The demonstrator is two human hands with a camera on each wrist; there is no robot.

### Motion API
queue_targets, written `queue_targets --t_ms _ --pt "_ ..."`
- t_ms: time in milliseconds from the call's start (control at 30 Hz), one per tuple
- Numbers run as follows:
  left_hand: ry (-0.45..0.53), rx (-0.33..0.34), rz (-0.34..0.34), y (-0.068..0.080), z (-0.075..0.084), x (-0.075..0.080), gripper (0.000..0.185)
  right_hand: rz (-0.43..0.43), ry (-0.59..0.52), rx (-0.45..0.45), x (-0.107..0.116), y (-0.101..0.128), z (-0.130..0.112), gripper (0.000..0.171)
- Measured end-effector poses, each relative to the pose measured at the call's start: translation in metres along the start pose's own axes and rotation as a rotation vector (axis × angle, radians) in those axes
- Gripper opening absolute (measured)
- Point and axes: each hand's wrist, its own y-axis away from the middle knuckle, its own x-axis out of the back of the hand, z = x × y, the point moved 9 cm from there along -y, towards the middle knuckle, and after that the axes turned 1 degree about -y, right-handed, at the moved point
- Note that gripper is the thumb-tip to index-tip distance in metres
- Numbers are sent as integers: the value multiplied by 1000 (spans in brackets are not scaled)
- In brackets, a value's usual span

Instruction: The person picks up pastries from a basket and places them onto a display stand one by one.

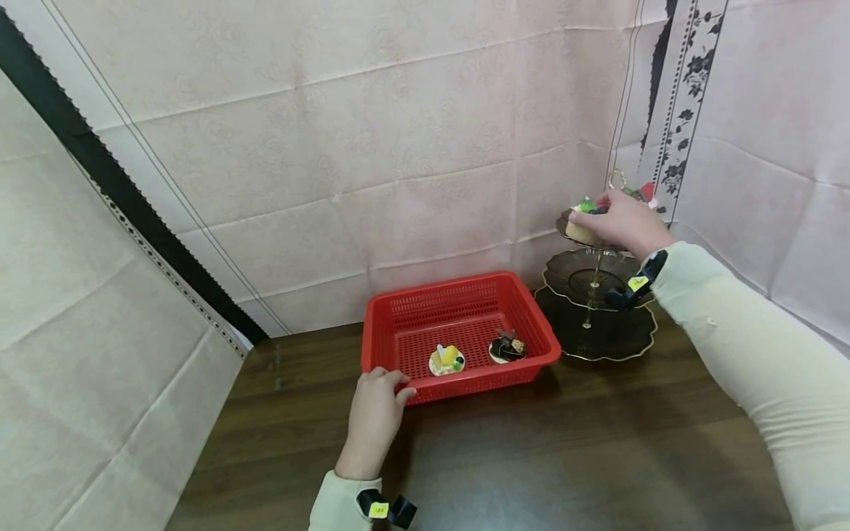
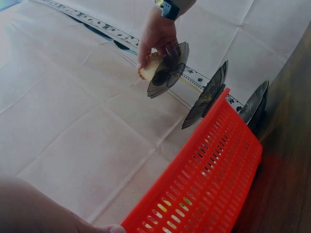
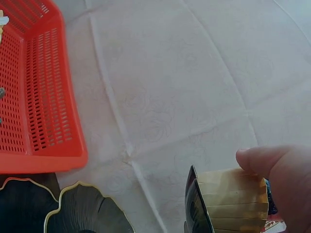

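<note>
At the upper right of the head view, my right hand (image 1: 631, 227) holds a small cake (image 1: 580, 233) with a green and dark topping by its sides. The pale ridged side of this cake (image 3: 233, 200) shows in the right wrist view, against the top plate of a three-tier cake stand (image 1: 569, 269). Whether its base rests fully on the plate, I cannot tell. My left hand (image 1: 375, 413) grips the near left rim of a red plastic basket (image 1: 465, 383). Inside lie a yellow-topped cake (image 1: 447, 360) and a chocolate-topped cake (image 1: 508, 347).
Another topping with a red piece (image 1: 647, 192) shows behind my right hand on the top tier. The stand's wide bottom plate (image 1: 591, 346) sits close to the basket's right side. Pale cloth (image 1: 398, 147) hangs behind the dark wooden table (image 1: 531, 457).
</note>
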Motion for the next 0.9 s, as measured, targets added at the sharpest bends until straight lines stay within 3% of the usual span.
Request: queue_targets --t_ms 533,700,900 --pt "-8 -2 -4 0 1 -2 21 -39 48 20 3 6 -2 110" --pt "-2 -10 3 0 1 -1 20 6 72 24 9 19 -10 106" --pt "-9 -31 20 0 3 1 20 151 245 70 15 43 -32 87"
